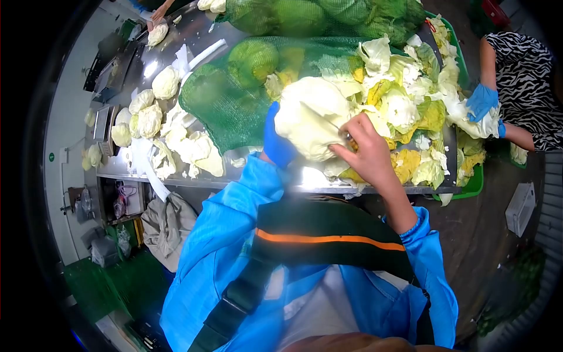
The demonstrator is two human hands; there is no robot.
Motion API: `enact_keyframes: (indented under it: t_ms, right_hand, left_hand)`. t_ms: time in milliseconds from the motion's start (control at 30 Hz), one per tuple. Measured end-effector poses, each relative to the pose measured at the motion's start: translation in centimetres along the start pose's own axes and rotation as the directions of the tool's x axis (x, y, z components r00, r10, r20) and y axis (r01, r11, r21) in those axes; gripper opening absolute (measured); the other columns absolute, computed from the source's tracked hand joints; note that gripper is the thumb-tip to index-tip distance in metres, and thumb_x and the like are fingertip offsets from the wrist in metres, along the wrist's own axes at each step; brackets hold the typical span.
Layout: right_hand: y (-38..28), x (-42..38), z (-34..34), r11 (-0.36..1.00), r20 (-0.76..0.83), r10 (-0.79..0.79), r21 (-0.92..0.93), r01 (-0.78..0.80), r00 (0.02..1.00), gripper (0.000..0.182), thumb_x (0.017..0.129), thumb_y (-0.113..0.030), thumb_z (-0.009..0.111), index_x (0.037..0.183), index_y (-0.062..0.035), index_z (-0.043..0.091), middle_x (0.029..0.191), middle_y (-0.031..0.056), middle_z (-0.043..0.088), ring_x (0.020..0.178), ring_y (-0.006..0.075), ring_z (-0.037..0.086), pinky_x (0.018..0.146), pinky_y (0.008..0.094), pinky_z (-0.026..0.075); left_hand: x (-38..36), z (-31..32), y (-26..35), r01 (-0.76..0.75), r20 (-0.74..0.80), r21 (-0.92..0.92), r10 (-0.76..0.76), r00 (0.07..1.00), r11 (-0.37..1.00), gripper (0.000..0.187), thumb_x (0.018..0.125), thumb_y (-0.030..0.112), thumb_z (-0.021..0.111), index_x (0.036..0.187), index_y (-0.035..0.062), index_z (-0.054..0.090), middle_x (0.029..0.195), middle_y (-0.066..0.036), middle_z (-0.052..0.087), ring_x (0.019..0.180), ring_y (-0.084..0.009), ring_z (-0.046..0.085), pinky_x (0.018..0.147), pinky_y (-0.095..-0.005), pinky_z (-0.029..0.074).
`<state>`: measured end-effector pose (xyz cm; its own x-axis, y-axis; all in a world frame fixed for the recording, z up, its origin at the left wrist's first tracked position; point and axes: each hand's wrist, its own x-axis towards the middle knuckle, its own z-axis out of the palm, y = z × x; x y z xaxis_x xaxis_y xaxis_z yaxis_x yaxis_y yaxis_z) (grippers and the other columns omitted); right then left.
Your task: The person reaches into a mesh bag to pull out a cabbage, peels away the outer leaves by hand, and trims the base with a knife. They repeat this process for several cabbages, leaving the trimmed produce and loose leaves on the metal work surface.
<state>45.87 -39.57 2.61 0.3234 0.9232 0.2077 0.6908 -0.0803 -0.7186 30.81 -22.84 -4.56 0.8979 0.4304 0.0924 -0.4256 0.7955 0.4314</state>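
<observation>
A large pale cabbage (311, 117) sits near the front edge of a long steel table (205, 183), a little right of its middle. The left hand (275, 141), in a blue glove, cups the cabbage's left side with its fingers wrapped round it. The bare right hand (366, 152) presses on the lower right of the cabbage, fingers bunched together around something small and metallic at the fingertips; what it is cannot be made out.

Little open room is left around the cabbage. Just beside it on the left, a green net sack (234, 100) holding more cabbages lies across the table's middle. A second net sack (316, 14) of cabbages lies at the far edge, cut off by the top of the view. To the right, loose yellow and white leaves (410, 111) are heaped up against the cabbage and reach to the table's right end, where a green crate (472, 185) shows only its rim under them. Trimmed cabbage pieces (176, 141) cover the left stretch of the table, leaving bare steel only as a narrow strip along the front edge.

At the right end a co-worker's hand (482, 101) in a blue glove rests on the leaves. The blue sleeves and dark chest strap (328, 234) hide what is below the table's front edge.
</observation>
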Motion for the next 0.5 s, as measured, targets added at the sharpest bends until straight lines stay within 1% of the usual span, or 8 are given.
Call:
enact_keyframes:
  t_ms: [100, 167, 267, 300, 367, 400, 467, 500]
  right_hand:
    - [0.7, -0.8, -0.6, 0.977, 0.094, -0.066, 0.206, 0.046, 0.993, 0.019, 0.077, -0.014, 0.069, 0.087, -0.0039, 0.057, 0.084, 0.0092, 0.053, 0.068, 0.0210, 0.059, 0.059, 0.0315, 0.046]
    - [2.4, -1.9, -2.0, 0.954, 0.264, -0.074, 0.298, -0.008, 0.962, 0.022, 0.077, -0.010, 0.069, 0.094, 0.0006, 0.060, 0.081, 0.0077, 0.054, 0.069, 0.0169, 0.056, 0.059, 0.0270, 0.043]
    - [4.6, -3.4, -3.2, 0.734, 0.461, 0.401, 0.355, -0.579, 0.791, 0.029, 0.078, -0.017, 0.067, 0.102, 0.0001, 0.061, 0.078, 0.0098, 0.060, 0.068, 0.0181, 0.059, 0.060, 0.0279, 0.045]
    - [5.4, -3.1, -3.0, 0.637, 0.407, 0.538, 0.377, -0.672, 0.738, 0.045, 0.078, -0.023, 0.071, 0.115, 0.0003, 0.060, 0.081, 0.0129, 0.065, 0.071, 0.0210, 0.062, 0.065, 0.0302, 0.048]
    - [6.4, -2.5, -1.6, 0.871, -0.026, 0.470, 0.174, -0.459, 0.882, 0.054, 0.075, -0.028, 0.076, 0.120, -0.0030, 0.058, 0.084, 0.0146, 0.065, 0.075, 0.0256, 0.063, 0.071, 0.0332, 0.050]
    - [4.1, -1.4, -2.2, 0.901, -0.087, 0.433, 0.076, -0.427, 0.897, 0.065, 0.073, -0.033, 0.079, 0.128, -0.0070, 0.055, 0.093, 0.0177, 0.066, 0.083, 0.0281, 0.064, 0.076, 0.0365, 0.051]
    - [0.4, 0.3, -2.1, 0.964, -0.160, 0.263, 0.082, -0.252, 0.952, 0.071, 0.072, -0.034, 0.079, 0.132, -0.0094, 0.051, 0.101, 0.0193, 0.065, 0.088, 0.0294, 0.064, 0.079, 0.0373, 0.051]
    - [-0.7, 1.0, -2.1, 0.984, -0.199, 0.172, 0.077, -0.160, 0.965, 0.073, 0.072, -0.034, 0.079, 0.135, -0.0106, 0.049, 0.106, 0.0201, 0.065, 0.091, 0.0300, 0.064, 0.080, 0.0377, 0.051]
  left_hand:
    - [-0.3, 1.0, 0.3, -0.082, -0.220, 0.413, 0.187, 0.957, 0.907, 0.057, 0.098, 0.041, 0.033, 0.140, 0.0023, 0.038, 0.137, -0.018, 0.048, 0.123, -0.0298, 0.051, 0.103, -0.0433, 0.042]
    - [-0.2, 0.3, 0.6, -0.151, -0.116, 0.756, 0.356, 0.927, 0.638, 0.038, 0.099, 0.014, 0.039, 0.134, -0.0017, 0.043, 0.129, -0.018, 0.054, 0.116, -0.0276, 0.056, 0.098, -0.0400, 0.048]
    - [-0.3, 2.8, 1.0, -0.177, -0.289, 0.182, 0.224, 0.931, 0.967, 0.038, 0.098, 0.013, 0.041, 0.133, -0.0017, 0.044, 0.127, -0.017, 0.056, 0.114, -0.0277, 0.058, 0.095, -0.0401, 0.050]
    - [-0.3, 2.9, 1.2, -0.164, -0.255, 0.335, 0.257, 0.932, 0.928, 0.046, 0.098, 0.026, 0.039, 0.136, 0.0003, 0.042, 0.131, -0.017, 0.053, 0.118, -0.0294, 0.055, 0.099, -0.0423, 0.046]
    - [-0.2, 2.8, 1.7, -0.154, -0.197, 0.430, 0.260, 0.945, 0.889, 0.059, 0.098, 0.044, 0.035, 0.141, 0.0033, 0.038, 0.139, -0.016, 0.047, 0.125, -0.0319, 0.048, 0.105, -0.0460, 0.040]
    - [-0.2, 2.7, 2.0, -0.153, -0.178, 0.379, 0.234, 0.956, 0.913, 0.063, 0.098, 0.048, 0.034, 0.142, 0.0043, 0.036, 0.142, -0.016, 0.044, 0.128, -0.0326, 0.045, 0.108, -0.0477, 0.037]
    - [-0.2, 2.4, 2.3, -0.108, -0.126, -0.156, 0.089, 0.988, 0.982, 0.057, 0.100, 0.041, 0.034, 0.143, 0.0041, 0.036, 0.144, -0.016, 0.041, 0.131, -0.0324, 0.042, 0.110, -0.0498, 0.034]
    - [0.0, 3.5, 2.4, -0.098, -0.209, -0.085, 0.078, 0.975, 0.992, 0.061, 0.099, 0.047, 0.032, 0.145, 0.0057, 0.033, 0.147, -0.016, 0.038, 0.134, -0.0325, 0.038, 0.112, -0.0502, 0.029]
